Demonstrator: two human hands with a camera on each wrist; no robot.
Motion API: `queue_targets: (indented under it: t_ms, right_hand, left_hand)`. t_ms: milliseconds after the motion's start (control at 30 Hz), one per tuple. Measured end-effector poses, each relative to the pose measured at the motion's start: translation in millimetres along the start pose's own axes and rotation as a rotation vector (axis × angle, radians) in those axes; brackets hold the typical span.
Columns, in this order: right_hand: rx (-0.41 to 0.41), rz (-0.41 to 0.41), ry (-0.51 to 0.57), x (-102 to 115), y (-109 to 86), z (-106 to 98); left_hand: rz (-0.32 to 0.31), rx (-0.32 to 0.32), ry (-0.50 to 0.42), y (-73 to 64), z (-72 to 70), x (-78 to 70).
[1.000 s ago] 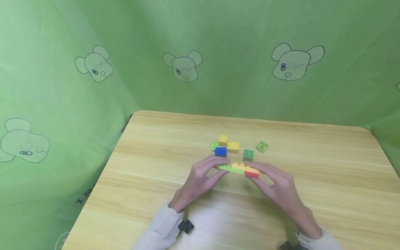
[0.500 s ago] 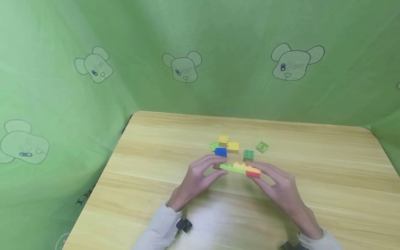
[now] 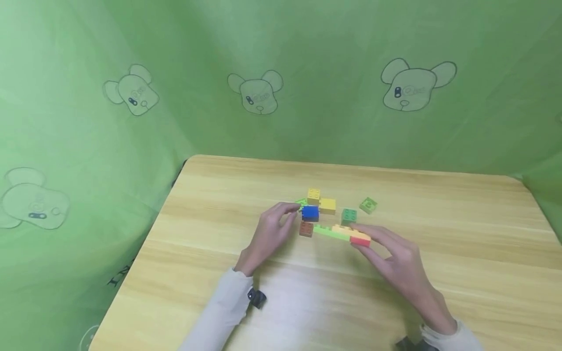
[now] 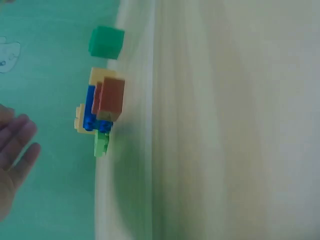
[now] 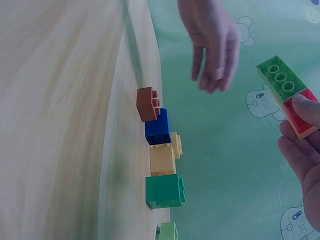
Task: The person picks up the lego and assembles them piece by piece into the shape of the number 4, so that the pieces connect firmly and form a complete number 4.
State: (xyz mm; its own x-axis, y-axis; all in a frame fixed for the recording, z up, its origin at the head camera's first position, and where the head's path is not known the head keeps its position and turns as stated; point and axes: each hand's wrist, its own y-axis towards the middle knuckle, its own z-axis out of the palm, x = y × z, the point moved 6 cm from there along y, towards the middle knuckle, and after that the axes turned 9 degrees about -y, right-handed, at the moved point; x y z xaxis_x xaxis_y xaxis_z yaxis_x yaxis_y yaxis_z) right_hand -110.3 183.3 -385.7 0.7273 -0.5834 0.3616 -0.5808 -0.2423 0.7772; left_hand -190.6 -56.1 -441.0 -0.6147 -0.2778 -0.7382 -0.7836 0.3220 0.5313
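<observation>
My right hand [image 3: 397, 258] pinches one end of a joined toy brick piece, made of a light green brick [image 3: 327, 232], a red brick [image 3: 360, 241] and an orange-yellow brick above them. The right wrist view shows its hollow underside, with the thumb on the red part [image 5: 297, 116]. My left hand [image 3: 272, 233] holds nothing and hovers left of the blue brick [image 3: 310, 213], its fingers relaxed. In the left wrist view that hand [image 4: 15, 152] appears apart from the bricks. Just below the blue brick is a brown brick [image 3: 306, 229].
Two yellow bricks [image 3: 327, 205] lie behind the blue one, beside a partly covered light green brick [image 3: 301, 203]. A dark green brick [image 3: 349, 216] and another light green brick [image 3: 368, 205] sit further right. Behind the wooden table [image 3: 210, 204] hangs a green cloth [image 3: 329, 126].
My left hand has let go of the joined piece and moved up and left towards the loose bricks. The right hand still holds the piece, shifted slightly right. The brown brick has come into full view.
</observation>
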Motion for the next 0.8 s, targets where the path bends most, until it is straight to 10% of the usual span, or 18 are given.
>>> queue_targets:
  t_ms: [433, 800]
  right_hand:
    - [0.001, 0.006, -0.007, 1, 0.4, 1]
    - [0.005, -0.002, 0.013, 5, 3.7, 0]
  left_hand:
    - [-0.263, 0.076, 0.166, 15.7, 9.1, 40.6]
    - [-0.340, 0.150, 0.235, 27.1, 23.4, 60.6]
